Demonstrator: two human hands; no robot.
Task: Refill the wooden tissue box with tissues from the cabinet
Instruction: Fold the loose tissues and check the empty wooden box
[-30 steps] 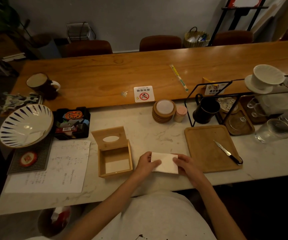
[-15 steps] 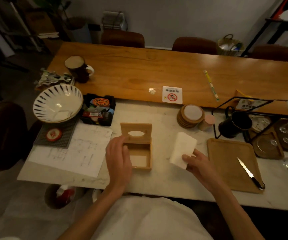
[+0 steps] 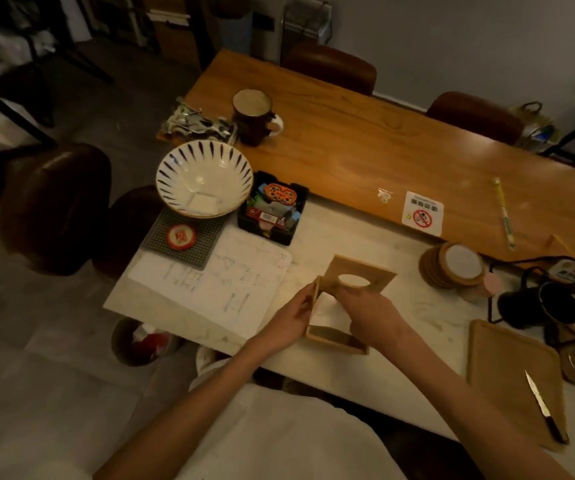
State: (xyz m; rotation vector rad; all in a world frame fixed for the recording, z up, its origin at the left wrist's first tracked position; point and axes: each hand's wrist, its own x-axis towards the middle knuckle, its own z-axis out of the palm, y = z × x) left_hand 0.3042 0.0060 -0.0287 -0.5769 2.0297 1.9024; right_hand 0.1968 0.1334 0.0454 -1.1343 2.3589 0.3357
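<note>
The wooden tissue box (image 3: 336, 341) stands on the marble counter with its hinged lid (image 3: 362, 271) tipped up at the back; the lid has an oval slot. My left hand (image 3: 287, 322) grips the box's left wall. My right hand (image 3: 370, 315) is over the box's opening, pressing the white tissue stack (image 3: 327, 311) down into it. Only part of the stack shows between my hands.
A sheet of paper (image 3: 230, 289) lies left of the box. A striped bowl (image 3: 204, 178) and a black tray of packets (image 3: 272, 209) sit behind it. Coasters (image 3: 452, 268), a black mug (image 3: 538, 306) and a wooden board (image 3: 511, 372) with a knife (image 3: 544, 410) are to the right.
My right hand carried the tissue stack from beside the box into its opening. My left hand went from the stack to the box's left wall. The view swung left.
</note>
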